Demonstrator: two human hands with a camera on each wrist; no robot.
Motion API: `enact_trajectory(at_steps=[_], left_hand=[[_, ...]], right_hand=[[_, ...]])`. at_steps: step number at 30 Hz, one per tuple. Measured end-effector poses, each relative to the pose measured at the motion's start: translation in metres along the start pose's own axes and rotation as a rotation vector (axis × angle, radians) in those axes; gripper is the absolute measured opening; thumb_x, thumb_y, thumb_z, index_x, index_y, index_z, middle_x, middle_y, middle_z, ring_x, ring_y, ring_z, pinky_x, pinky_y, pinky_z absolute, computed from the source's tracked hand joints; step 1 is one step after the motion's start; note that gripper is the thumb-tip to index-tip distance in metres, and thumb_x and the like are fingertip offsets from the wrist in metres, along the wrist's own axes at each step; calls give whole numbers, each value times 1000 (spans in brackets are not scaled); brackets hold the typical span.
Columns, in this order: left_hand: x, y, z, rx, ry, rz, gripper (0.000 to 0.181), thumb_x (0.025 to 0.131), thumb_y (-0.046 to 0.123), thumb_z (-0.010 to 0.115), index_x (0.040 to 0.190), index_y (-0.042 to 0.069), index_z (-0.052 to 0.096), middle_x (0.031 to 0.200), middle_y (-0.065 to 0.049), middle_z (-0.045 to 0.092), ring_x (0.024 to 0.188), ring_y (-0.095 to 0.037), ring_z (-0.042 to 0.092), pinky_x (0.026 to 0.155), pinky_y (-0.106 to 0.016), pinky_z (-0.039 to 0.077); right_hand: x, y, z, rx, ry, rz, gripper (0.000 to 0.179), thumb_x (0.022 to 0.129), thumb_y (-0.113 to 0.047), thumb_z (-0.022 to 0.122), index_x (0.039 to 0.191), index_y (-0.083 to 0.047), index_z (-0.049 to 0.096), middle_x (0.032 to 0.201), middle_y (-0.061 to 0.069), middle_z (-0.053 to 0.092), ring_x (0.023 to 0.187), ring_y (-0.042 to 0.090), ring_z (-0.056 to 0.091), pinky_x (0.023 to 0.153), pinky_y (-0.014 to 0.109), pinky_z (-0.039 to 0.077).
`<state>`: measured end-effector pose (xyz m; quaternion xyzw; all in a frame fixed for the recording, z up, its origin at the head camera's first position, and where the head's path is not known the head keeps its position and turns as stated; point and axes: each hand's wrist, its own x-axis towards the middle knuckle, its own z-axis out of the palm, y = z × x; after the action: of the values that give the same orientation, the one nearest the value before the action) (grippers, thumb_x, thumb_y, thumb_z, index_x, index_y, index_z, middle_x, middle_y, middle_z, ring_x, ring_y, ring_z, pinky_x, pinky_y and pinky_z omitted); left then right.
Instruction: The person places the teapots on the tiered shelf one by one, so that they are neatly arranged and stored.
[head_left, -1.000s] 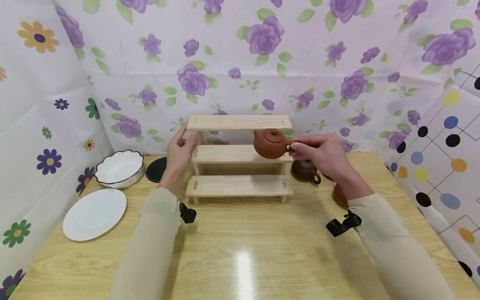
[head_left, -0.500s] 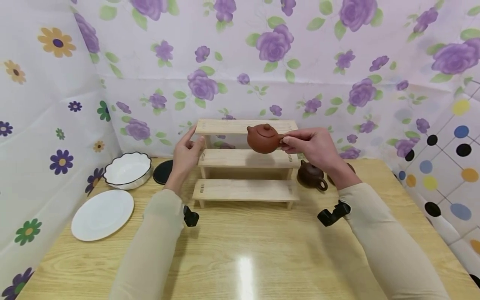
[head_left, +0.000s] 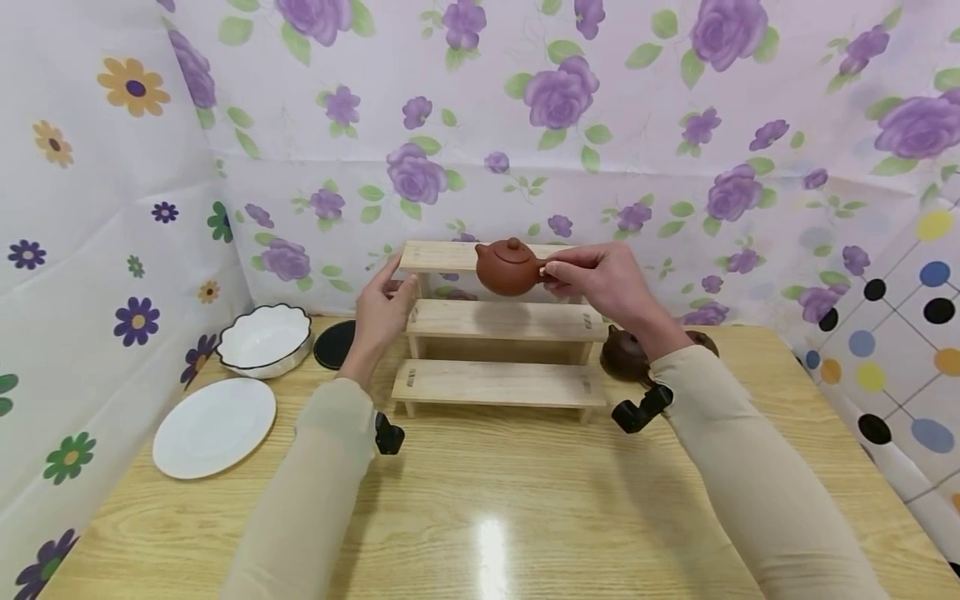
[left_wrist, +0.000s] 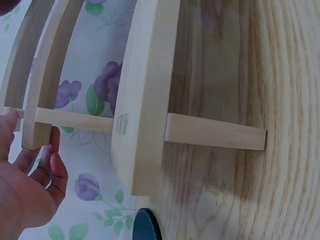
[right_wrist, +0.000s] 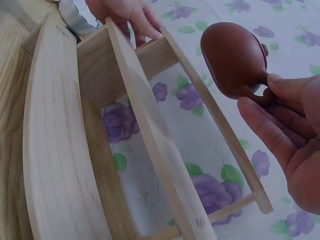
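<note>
My right hand [head_left: 611,283] pinches the side handle of a reddish-brown clay teapot [head_left: 504,273] between thumb and fingers. The teapot, lid on and spout to the left, overlaps the top board of a three-step wooden shelf [head_left: 495,383] in the head view. From the right wrist, its rounded underside [right_wrist: 227,55] shows beyond the top board's edge. At the shelf's left end my left hand [head_left: 384,315] grips the upper boards. In the left wrist view its fingers [left_wrist: 55,162] curl round the end of a board.
Right of the shelf sits a dark brown teapot [head_left: 622,354], partly behind my right wrist, with another dark brown piece [head_left: 703,341] beyond. At left are a scalloped white bowl [head_left: 273,367], a white plate [head_left: 213,427] and a black disc [head_left: 332,344]. Patterned cloth [head_left: 495,192] backs the table.
The right hand has carried the reddish teapot leftward and slightly up, toward the middle of the shelf's top board. The left hand keeps its grip on the shelf. The head view has shifted a little.
</note>
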<state>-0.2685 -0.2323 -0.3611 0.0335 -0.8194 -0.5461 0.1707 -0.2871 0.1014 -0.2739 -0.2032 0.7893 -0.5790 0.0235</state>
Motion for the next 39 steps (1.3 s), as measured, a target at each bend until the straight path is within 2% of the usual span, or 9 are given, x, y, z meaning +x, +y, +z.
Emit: enact_trajectory(at_steps=[6,11,16,23,30,39], left_hand=[[2,3,-1,7,4,-13,56,109,39,60,162,35,44,118,-17,73,90,-18,63,69,-26,49],[2,4,-3,31,17,-15,56,109,39,60,162,35,44,118,-17,73,92,-21,64,70,-27,49],[3,5,-3,34,28,-8,56,109,37,61,162,34,45,116,-17,74,88,-18,64,69,-26,49],[2,7,-5,23,34,-2,55,108,35,62,161,33,47,110,-17,74,79,-14,62,64,-24,47],[1,5,-5,43,44,14,54,109,34,61,161,32,48,110,-18,74,76,-12,61,63,-24,47],[-1,3,-1,18,35,-9,54,109,34,62,161,31,47,109,-17,73,68,-8,59,60,-23,46]], right_hand=[[14,0,6,53,-4,11,29,102,-12,71,122,8,76,108,18,80,85,14,80,82,30,63],[27,-3,13,69,-7,41,28,101,-13,74,121,7,77,100,14,82,82,14,80,77,28,63],[39,-9,20,-13,-15,38,26,102,-18,74,119,0,80,98,13,82,82,17,80,70,26,62],[57,-20,34,-17,-36,10,25,101,-14,74,118,2,80,111,21,79,85,19,80,84,39,63],[70,-27,47,5,-54,-3,24,102,-12,73,120,2,79,117,23,78,88,18,80,83,31,63],[87,-19,60,44,-46,11,22,102,-8,71,117,6,78,115,26,77,83,18,79,80,31,64]])
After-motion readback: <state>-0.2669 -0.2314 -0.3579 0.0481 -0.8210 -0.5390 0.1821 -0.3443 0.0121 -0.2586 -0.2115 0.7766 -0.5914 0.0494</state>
